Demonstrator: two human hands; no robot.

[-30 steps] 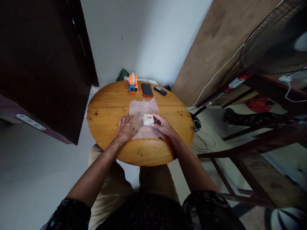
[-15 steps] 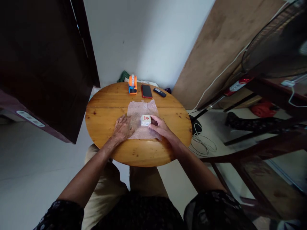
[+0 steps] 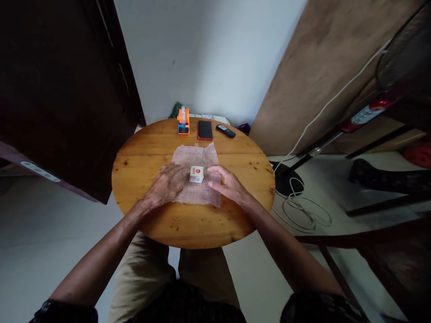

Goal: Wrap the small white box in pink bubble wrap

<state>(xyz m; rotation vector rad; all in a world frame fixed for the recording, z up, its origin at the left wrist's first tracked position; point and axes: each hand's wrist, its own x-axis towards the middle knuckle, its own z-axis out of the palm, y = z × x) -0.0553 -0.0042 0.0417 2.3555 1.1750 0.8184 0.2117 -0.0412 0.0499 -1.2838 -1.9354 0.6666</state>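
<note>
Sm. white box [image 3: 196, 174] w/ red print is sitting on the bubble wrap [image 3: 193, 154], approx. mid-sheet, between the 2 hands. Wrap is lying spread on the counter [image 3: 144, 150], under the box, not around it. R hand [image 3: 230, 184] is hovering just beside the box, thumb & fingers apart, gripping nothing. L hand [image 3: 164, 185] is lying over the wrap's L side, fingers spread, also holding nothing; can't tell if they're pressing.

Main risk imo: no hand is steadying the box, so a bump from the R thumb could be sending it sliding or tipping. If the L hand is dragging the sheet, box is prob. riding along & ending up off-centre. Wrap's far R corner is sticking up a bit, so a finger could be snagging there.

Containers: box is looking closed, contents hidden, can't tell full or empty. Tape dispenser [image 3: 183, 129], orange/blue, is standing upright nr the far edge & holding a whitish tape roll [image 3: 183, 115]. Phone [image 3: 205, 130] & dark handset [image 3: 225, 130] are lying beside it, well apart from both hands, so low knock risk.
</note>
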